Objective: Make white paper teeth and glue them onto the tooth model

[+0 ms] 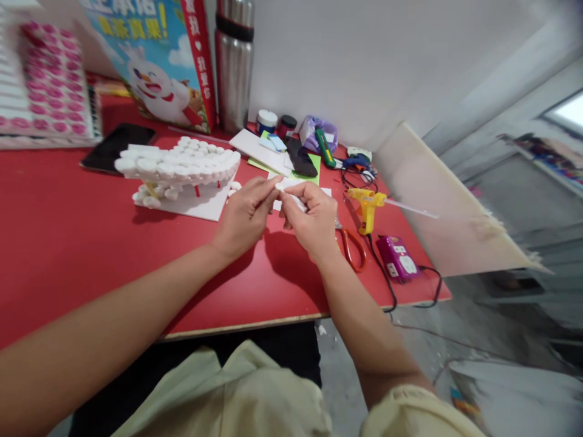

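Observation:
My left hand [246, 209] and my right hand [314, 215] meet fingertip to fingertip over the red table. Between their fingertips is a small white piece [279, 187], mostly covered by the fingers. A white, stick-like piece [298, 203] shows within the curled fingers of my right hand. Left of my hands stands a model built of many rounded white pieces [182, 161]. It rests on red posts over a white board [200, 207]. A few loose white pieces [234, 186] lie beside the board, near my left hand.
At right are red-handled pliers [357, 252], a yellow glue gun [368, 209] with a glue stick, and a purple power socket box [397, 260] with cords. A steel flask [234, 67], a green cutter [325, 147] and a tablet [116, 147] stand or lie farther back.

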